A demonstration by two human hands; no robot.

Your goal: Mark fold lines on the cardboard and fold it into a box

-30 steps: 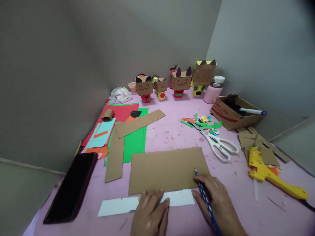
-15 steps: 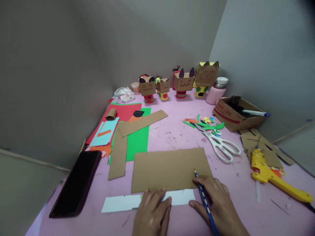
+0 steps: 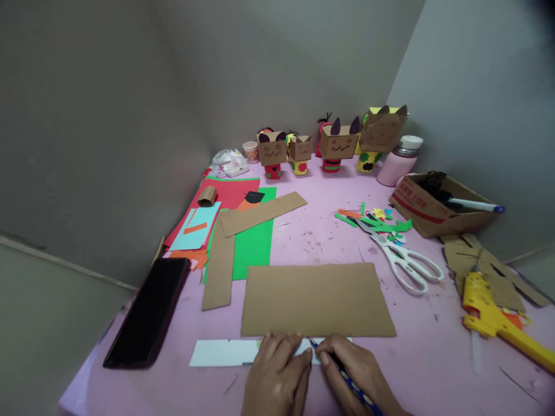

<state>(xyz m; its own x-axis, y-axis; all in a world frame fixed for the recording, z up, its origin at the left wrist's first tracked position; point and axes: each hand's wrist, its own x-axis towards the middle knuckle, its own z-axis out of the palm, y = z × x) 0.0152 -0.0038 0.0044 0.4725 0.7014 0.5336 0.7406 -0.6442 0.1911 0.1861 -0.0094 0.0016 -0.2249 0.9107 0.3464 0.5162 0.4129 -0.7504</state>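
Note:
My left hand (image 3: 277, 375) lies over a white strip (image 3: 223, 352), its fingers resting flat on it near the upper edge. In my right hand (image 3: 358, 372) is a dark blue pencil with pale dots (image 3: 354, 386), gripped between thumb and fingers. The pencil tip meets the upper edge of the strip, just right of my left fingertips. Directly beyond the strip lies a brown cardboard rectangle (image 3: 316, 300), flat on the table. Part of the strip is hidden under both hands.
At the left lies a black phone (image 3: 147, 315); behind it are cardboard strips (image 3: 219, 271) on coloured paper. White scissors (image 3: 403, 260), a yellow glue gun (image 3: 483, 306) and a cardboard box (image 3: 420, 205) are on the right. Several cardboard-headed figures (image 3: 338, 144) and a pink bottle (image 3: 396, 164) stand behind.
My right hand has moved left and down, bringing the pencil tip from above the cardboard to the white strip's edge. My left hand stays on the strip. The view has shifted slightly.

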